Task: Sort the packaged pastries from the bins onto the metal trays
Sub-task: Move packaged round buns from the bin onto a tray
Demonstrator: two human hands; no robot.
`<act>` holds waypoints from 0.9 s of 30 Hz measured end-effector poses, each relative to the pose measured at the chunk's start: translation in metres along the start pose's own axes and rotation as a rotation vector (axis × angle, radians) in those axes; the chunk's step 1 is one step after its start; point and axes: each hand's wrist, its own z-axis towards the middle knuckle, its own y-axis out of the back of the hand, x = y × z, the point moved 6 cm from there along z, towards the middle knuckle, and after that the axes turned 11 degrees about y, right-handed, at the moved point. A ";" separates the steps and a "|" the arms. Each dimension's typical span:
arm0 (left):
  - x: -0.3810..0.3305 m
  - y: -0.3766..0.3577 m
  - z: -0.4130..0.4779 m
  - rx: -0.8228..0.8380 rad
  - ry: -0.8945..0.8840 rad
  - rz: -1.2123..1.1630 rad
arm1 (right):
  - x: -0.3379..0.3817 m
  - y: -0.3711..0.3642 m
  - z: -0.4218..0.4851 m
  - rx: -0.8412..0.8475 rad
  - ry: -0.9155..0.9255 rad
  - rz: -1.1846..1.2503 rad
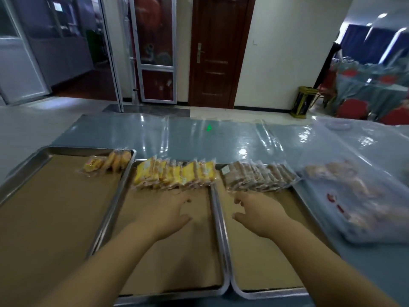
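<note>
The left hand [170,212] is spread open over the middle tray [172,292], the right hand [260,214] over the right tray [276,292]. Nothing is held or, seemingly, touched. Packaged pastries [174,176] are lined up at the trays' far ends.

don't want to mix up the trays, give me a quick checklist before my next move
1. Hands free: left hand and right hand open, holding nothing: ok.
2. Sorting: yellow packaged pastries in a row on the middle paper-lined metal tray, brown packaged pastries on the right metal tray, unmixed: ok.
3. Space: bare paper in front of both rows: ok.
4. Left metal tray: few orange packaged pastries at its far corner, roomy: ok.
5. Supply: clear plastic bag of pastries lies right of the trays: ok.
6. Which kind the bag holds: blurred, cannot tell.
</note>
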 end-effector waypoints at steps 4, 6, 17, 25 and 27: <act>-0.063 -0.027 -0.010 0.055 -0.041 -0.053 | -0.054 0.008 -0.045 0.024 -0.047 -0.031; -0.086 -0.039 -0.009 0.089 -0.062 -0.046 | -0.079 0.014 -0.061 0.031 -0.072 -0.043; -0.221 -0.051 0.059 -0.014 -0.173 -0.024 | -0.190 0.088 -0.088 0.076 -0.023 -0.160; -0.324 -0.042 0.116 -0.083 -0.334 -0.055 | -0.269 0.156 -0.080 -0.102 0.110 -0.161; -0.348 -0.039 0.129 -0.097 -0.369 -0.025 | -0.295 0.167 -0.083 -0.131 0.100 -0.179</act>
